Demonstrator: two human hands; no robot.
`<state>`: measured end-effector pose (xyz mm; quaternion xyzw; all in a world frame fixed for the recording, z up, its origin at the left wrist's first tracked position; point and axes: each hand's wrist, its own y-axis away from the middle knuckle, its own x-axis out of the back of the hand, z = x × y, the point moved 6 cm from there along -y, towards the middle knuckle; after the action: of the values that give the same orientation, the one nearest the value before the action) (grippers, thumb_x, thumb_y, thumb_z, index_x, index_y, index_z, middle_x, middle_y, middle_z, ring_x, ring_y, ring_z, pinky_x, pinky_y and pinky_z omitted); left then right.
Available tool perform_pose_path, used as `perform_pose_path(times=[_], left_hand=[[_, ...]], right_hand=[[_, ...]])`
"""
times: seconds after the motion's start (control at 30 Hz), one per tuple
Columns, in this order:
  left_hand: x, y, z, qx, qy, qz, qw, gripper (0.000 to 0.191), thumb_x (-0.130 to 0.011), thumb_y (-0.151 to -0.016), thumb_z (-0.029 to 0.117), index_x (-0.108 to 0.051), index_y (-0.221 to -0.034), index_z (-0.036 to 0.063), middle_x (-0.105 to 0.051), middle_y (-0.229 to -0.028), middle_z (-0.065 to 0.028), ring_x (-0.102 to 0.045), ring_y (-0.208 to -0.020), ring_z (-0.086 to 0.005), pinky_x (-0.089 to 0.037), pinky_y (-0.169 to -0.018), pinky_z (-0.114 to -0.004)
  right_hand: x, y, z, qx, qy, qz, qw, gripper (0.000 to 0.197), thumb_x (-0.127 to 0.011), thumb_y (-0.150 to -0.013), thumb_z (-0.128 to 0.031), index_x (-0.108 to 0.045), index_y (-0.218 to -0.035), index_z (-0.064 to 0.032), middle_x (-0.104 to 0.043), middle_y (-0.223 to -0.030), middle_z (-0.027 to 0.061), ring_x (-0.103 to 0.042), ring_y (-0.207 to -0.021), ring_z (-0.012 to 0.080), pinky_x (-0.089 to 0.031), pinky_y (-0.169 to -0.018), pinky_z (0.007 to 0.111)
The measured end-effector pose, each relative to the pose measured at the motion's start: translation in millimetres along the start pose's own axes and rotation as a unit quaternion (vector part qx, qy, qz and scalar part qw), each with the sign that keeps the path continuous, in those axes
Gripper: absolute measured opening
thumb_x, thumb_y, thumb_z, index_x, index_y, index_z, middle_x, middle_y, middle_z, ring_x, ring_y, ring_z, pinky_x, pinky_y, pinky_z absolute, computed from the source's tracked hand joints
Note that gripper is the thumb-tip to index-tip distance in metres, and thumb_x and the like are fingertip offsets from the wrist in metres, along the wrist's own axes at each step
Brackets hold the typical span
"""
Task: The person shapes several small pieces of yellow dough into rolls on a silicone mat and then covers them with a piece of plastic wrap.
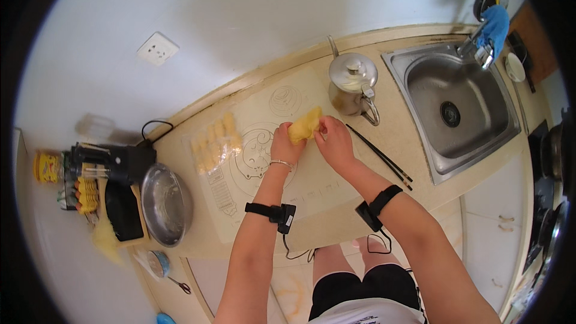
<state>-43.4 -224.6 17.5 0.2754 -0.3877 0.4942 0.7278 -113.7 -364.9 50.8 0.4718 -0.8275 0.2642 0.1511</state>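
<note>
A lump of yellow dough (304,127) is held up between my hands over a printed pastry mat (310,180). My left hand (286,143) grips its left end from below. At its right end, the fingers of my right hand (332,137) pinch the edge. Several yellow dough rolls (218,132) lie in clear plastic on the mat's left part, left of my left hand. A pair of black chopsticks (380,155) lies on the counter, right of my right hand.
A steel kettle (352,83) stands behind the mat, near the wall. To the right is a steel sink (459,112). A metal mixing bowl (165,204) and a black stand mixer (121,162) stand at the left. Scissors (181,285) lie lower left.
</note>
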Motion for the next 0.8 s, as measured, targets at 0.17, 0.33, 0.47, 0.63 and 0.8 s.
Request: perform_pose_path(times=[0.17, 0.33, 0.47, 0.63, 0.8], left_hand=[[13, 70, 18, 0.186, 0.17, 0.032, 0.967, 0.052, -0.072, -0.072, 0.031, -0.051, -0.107, 0.0004, -0.062, -0.097, -0.021, -0.06, -0.092, -0.0344, -0.047, -0.076, -0.039], [-21, 135, 17, 0.035, 0.148, -0.027, 0.988, 0.05, -0.069, -0.074, 0.014, -0.05, -0.119, 0.0015, -0.055, -0.098, -0.0147, -0.056, -0.08, -0.0221, -0.049, -0.072, -0.031], [3, 121, 18, 0.095, 0.192, 0.091, 0.973, 0.048, -0.06, -0.078, 0.003, -0.049, -0.124, 0.005, -0.051, -0.108, -0.014, -0.054, -0.089, -0.022, -0.049, -0.076, -0.032], [-9, 77, 20, -0.098, 0.063, 0.205, 0.972, 0.038, -0.054, -0.082, 0.003, -0.052, -0.12, 0.0046, -0.052, -0.11, -0.0141, -0.054, -0.095, -0.0241, -0.048, -0.079, -0.033], [-11, 48, 8, 0.105, 0.211, 0.056, 0.97, 0.029, -0.051, -0.085, 0.01, -0.056, -0.114, 0.0052, -0.051, -0.119, -0.0154, -0.054, -0.103, -0.0289, -0.046, -0.082, -0.038]], right_hand=[[6, -13, -17, -0.037, -0.096, -0.028, 0.994, 0.025, -0.065, -0.072, -0.009, -0.052, -0.092, -0.0029, -0.058, -0.073, 0.0087, -0.058, -0.072, 0.0281, -0.046, -0.063, 0.037], [-6, 29, -7, 0.069, 0.169, -0.159, 0.97, 0.019, -0.065, -0.074, -0.018, -0.056, -0.091, -0.0119, -0.058, -0.072, 0.0058, -0.056, -0.075, 0.0256, -0.041, -0.069, 0.038], [-7, 43, 4, 0.12, 0.161, -0.127, 0.971, 0.017, -0.062, -0.076, -0.019, -0.057, -0.089, -0.0093, -0.057, -0.074, 0.0072, -0.055, -0.075, 0.0247, -0.039, -0.071, 0.037], [-16, 44, -13, -0.004, 0.082, -0.139, 0.987, 0.025, -0.065, -0.075, -0.01, -0.049, -0.093, -0.0027, -0.054, -0.072, 0.0082, -0.057, -0.073, 0.0287, -0.045, -0.069, 0.038], [27, 79, 10, -0.093, -0.074, -0.052, 0.991, 0.024, -0.065, -0.078, -0.007, -0.046, -0.092, -0.0037, -0.053, -0.095, 0.012, -0.059, -0.075, 0.0266, -0.048, -0.07, 0.036]])
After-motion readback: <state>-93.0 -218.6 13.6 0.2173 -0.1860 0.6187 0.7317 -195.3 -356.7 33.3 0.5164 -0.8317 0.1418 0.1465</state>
